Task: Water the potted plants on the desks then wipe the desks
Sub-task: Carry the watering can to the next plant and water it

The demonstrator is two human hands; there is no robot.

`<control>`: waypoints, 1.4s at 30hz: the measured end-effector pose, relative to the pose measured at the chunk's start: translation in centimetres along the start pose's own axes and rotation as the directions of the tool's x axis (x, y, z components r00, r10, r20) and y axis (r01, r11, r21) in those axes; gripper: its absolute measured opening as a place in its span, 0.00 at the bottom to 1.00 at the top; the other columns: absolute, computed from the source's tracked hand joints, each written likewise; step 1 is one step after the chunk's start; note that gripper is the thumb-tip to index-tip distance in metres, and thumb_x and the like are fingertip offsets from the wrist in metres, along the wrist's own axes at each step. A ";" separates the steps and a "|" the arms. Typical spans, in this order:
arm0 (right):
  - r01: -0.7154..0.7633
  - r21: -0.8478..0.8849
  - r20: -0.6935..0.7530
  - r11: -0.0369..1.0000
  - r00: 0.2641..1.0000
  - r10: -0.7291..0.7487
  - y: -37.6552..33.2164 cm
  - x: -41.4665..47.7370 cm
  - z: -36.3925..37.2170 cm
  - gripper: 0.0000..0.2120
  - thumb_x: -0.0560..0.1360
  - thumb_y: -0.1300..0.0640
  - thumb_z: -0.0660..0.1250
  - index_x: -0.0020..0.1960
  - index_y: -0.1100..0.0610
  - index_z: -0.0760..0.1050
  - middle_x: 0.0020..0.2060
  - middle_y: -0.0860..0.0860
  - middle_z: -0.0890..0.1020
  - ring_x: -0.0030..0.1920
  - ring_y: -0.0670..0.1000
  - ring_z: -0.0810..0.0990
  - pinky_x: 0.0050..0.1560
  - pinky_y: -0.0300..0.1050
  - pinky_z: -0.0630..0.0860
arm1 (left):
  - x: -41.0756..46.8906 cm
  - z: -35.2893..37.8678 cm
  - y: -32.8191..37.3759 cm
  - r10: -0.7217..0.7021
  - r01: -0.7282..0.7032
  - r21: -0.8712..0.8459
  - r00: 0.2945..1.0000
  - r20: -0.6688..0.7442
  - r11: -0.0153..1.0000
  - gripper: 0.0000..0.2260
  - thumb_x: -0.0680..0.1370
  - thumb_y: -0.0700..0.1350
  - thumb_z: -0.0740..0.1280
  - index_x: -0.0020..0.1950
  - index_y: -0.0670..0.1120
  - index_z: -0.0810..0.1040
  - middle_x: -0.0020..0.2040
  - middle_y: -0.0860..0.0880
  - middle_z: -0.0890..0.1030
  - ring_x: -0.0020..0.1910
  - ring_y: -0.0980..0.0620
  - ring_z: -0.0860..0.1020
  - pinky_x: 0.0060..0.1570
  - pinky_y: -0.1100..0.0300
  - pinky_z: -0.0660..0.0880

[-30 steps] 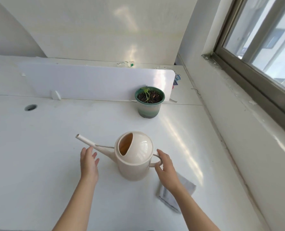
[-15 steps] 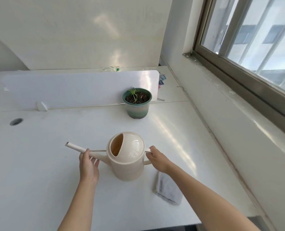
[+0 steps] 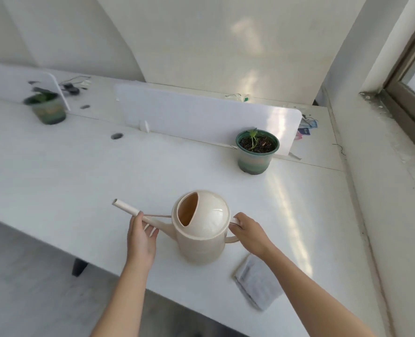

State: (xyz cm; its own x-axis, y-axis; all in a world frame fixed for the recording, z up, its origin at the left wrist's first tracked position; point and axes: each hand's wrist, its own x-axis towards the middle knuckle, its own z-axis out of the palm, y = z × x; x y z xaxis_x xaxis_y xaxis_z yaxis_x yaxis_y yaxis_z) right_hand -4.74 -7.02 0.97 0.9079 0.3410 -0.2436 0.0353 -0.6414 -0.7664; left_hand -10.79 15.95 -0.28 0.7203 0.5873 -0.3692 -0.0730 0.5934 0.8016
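A cream watering can (image 3: 201,229) stands on the white desk (image 3: 80,190), near its front edge, with the long spout pointing toward 10 o'clock and the loop handle at 3 o'clock. The left hand (image 3: 141,239) holds the spout about halfway along, thumb laid on top and fingers curled beneath it. The right hand (image 3: 247,232) grips the top of the handle, fingers wrapped round it. The two hands are apart, one on either side of the can's body, and both are clamped on the can.

At 1 o'clock from the can, well apart from it, a green potted plant (image 3: 257,152) with a small seedling sits just in front of a white divider panel (image 3: 201,117). A second potted plant (image 3: 46,109), blurred, stands far off at 10 o'clock beside another panel. A folded grey cloth (image 3: 257,285) lies flat on the desk at 5 o'clock from the can, partly under the right forearm. A round cable hole (image 3: 116,136) shows in the desk at 11 o'clock. A window frame (image 3: 405,98) runs along the wall at 2 o'clock
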 end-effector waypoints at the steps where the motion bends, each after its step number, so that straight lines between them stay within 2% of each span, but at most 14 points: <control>1: 0.027 0.018 0.021 0.999 0.999 -0.027 -0.3 -0.4 -0.1 0.06 0.77 0.54 0.58 0.41 0.54 0.66 0.33 0.45 0.70 0.40 0.52 0.72 0.40 0.45 0.64 | -1.1 -0.5 0.5 0.029 -0.029 0.000 0.999 -0.019 1.000 0.10 0.81 0.47 0.54 0.58 0.44 0.68 0.47 0.49 0.74 0.52 0.50 0.74 0.59 0.54 0.68; 3: 0.091 0.068 0.068 0.994 0.993 -0.096 -1.1 -1.3 -0.5 0.05 0.76 0.55 0.59 0.42 0.55 0.68 0.33 0.46 0.71 0.43 0.54 0.77 0.40 0.45 0.64 | -3.3 -1.7 1.2 0.081 -0.082 -0.006 0.994 -0.068 0.997 0.11 0.81 0.48 0.54 0.58 0.43 0.68 0.48 0.48 0.75 0.50 0.50 0.75 0.56 0.55 0.69; 5: 0.175 0.095 0.134 0.980 0.973 -0.187 -2.4 -2.5 -0.5 0.06 0.76 0.58 0.60 0.40 0.55 0.68 0.32 0.47 0.70 0.38 0.51 0.73 0.39 0.43 0.64 | -6.2 -3.2 2.1 0.138 -0.143 -0.028 0.982 -0.129 0.989 0.11 0.81 0.48 0.54 0.57 0.43 0.69 0.47 0.47 0.76 0.49 0.50 0.76 0.52 0.57 0.72; 7: 0.230 0.142 0.166 0.963 0.953 -0.252 -3.3 -3.4 -0.5 0.04 0.76 0.60 0.60 0.42 0.58 0.70 0.34 0.47 0.70 0.36 0.47 0.69 0.37 0.39 0.65 | -8.5 -4.1 2.9 0.176 -0.182 -0.027 0.974 -0.144 0.983 0.11 0.81 0.48 0.54 0.55 0.43 0.70 0.46 0.48 0.77 0.47 0.50 0.76 0.50 0.58 0.72; 9: 0.255 0.209 0.257 0.944 0.917 -0.304 -4.4 -4.5 -0.1 0.04 0.76 0.61 0.60 0.46 0.55 0.73 0.39 0.47 0.74 0.42 0.46 0.75 0.44 0.38 0.72 | -11.5 -5.6 3.6 0.227 -0.238 -0.026 0.951 -0.211 0.971 0.11 0.81 0.47 0.53 0.52 0.45 0.72 0.45 0.48 0.79 0.47 0.51 0.77 0.50 0.58 0.73; 11: 0.247 0.283 0.344 0.927 0.876 -0.338 -5.5 -5.5 0.7 0.09 0.76 0.62 0.60 0.48 0.49 0.74 0.44 0.46 0.77 0.50 0.50 0.79 0.54 0.45 0.75 | -14.1 -7.4 4.2 0.261 -0.276 -0.016 0.925 -0.274 0.961 0.11 0.81 0.46 0.53 0.49 0.45 0.73 0.44 0.48 0.80 0.46 0.51 0.78 0.48 0.59 0.73; 12: 0.246 0.304 0.380 0.920 0.855 -0.354 -6.2 -6.1 1.3 0.10 0.76 0.62 0.59 0.48 0.48 0.74 0.44 0.45 0.77 0.51 0.50 0.79 0.54 0.45 0.75 | -15.2 -8.6 4.4 0.271 -0.290 -0.017 0.912 -0.307 0.957 0.10 0.81 0.46 0.53 0.49 0.45 0.73 0.44 0.47 0.80 0.46 0.51 0.78 0.47 0.59 0.73; 16: 0.272 0.322 0.481 0.907 0.778 -0.404 -9.1 -8.3 4.0 0.11 0.76 0.62 0.60 0.45 0.47 0.74 0.41 0.43 0.79 0.41 0.37 0.77 0.41 0.26 0.72 | -18.5 -13.0 5.3 0.305 -0.342 -0.013 0.854 -0.421 0.940 0.10 0.81 0.46 0.53 0.46 0.46 0.72 0.44 0.47 0.76 0.46 0.50 0.76 0.48 0.59 0.72; 18: 0.292 0.316 0.522 0.903 0.741 -0.423 -10.6 -9.3 5.5 0.11 0.76 0.63 0.60 0.46 0.47 0.74 0.42 0.44 0.79 0.40 0.36 0.77 0.40 0.24 0.71 | -19.7 -15.1 5.7 0.314 -0.368 -0.029 0.830 -0.461 0.930 0.09 0.81 0.45 0.54 0.46 0.46 0.71 0.44 0.47 0.76 0.46 0.51 0.76 0.47 0.59 0.74; 22: 0.323 0.327 0.554 0.888 0.696 -0.457 -13.4 -11.6 9.5 0.11 0.75 0.64 0.61 0.47 0.48 0.75 0.44 0.46 0.80 0.43 0.43 0.77 0.40 0.26 0.72 | -21.3 -19.9 7.3 0.335 -0.412 -0.045 0.795 -0.506 0.910 0.08 0.81 0.45 0.54 0.47 0.46 0.71 0.45 0.46 0.76 0.46 0.50 0.77 0.42 0.64 0.79; 24: 0.339 0.324 0.558 0.883 0.686 -0.468 -14.9 -12.9 11.8 0.11 0.75 0.64 0.62 0.48 0.48 0.75 0.44 0.46 0.80 0.44 0.43 0.77 0.41 0.27 0.72 | -21.8 -22.4 8.7 0.343 -0.423 -0.045 0.789 -0.511 0.905 0.08 0.81 0.45 0.54 0.47 0.46 0.71 0.46 0.45 0.76 0.47 0.49 0.76 0.44 0.62 0.79; 29: 0.365 0.337 0.536 0.868 0.684 -0.495 -18.8 -15.7 17.6 0.11 0.75 0.64 0.62 0.48 0.50 0.76 0.45 0.45 0.81 0.39 0.32 0.77 0.41 0.24 0.71 | -23.0 -28.2 13.6 0.397 -0.463 -0.020 0.781 -0.483 0.886 0.09 0.81 0.43 0.53 0.45 0.47 0.71 0.44 0.46 0.75 0.45 0.50 0.75 0.50 0.58 0.73; 34: 0.388 0.375 0.483 0.842 0.694 -0.534 -21.8 -17.5 22.1 0.09 0.75 0.64 0.62 0.44 0.51 0.75 0.42 0.44 0.79 0.37 0.31 0.76 0.39 0.23 0.70 | -23.2 -32.4 17.9 0.453 -0.495 0.006 0.792 -0.409 0.869 0.09 0.81 0.42 0.53 0.43 0.48 0.70 0.43 0.47 0.73 0.44 0.51 0.75 0.51 0.58 0.72; 42: 0.354 0.356 0.450 0.865 0.746 -0.491 -25.8 -16.6 26.9 0.09 0.75 0.64 0.62 0.44 0.52 0.76 0.43 0.46 0.80 0.38 0.34 0.77 0.40 0.25 0.71 | -21.2 -36.3 21.6 0.424 -0.459 -0.012 0.829 -0.365 0.888 0.10 0.81 0.41 0.53 0.44 0.47 0.71 0.44 0.47 0.74 0.46 0.52 0.75 0.54 0.57 0.72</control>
State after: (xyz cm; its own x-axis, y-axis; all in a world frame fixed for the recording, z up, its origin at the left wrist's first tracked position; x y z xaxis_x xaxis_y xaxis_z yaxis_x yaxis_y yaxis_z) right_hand -31.98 22.37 8.84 0.4721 0.8785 -0.0729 0.2036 -0.1891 -0.9606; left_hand -52.72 36.28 7.78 0.3143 0.9393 -0.1379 -0.4038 0.2637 0.8760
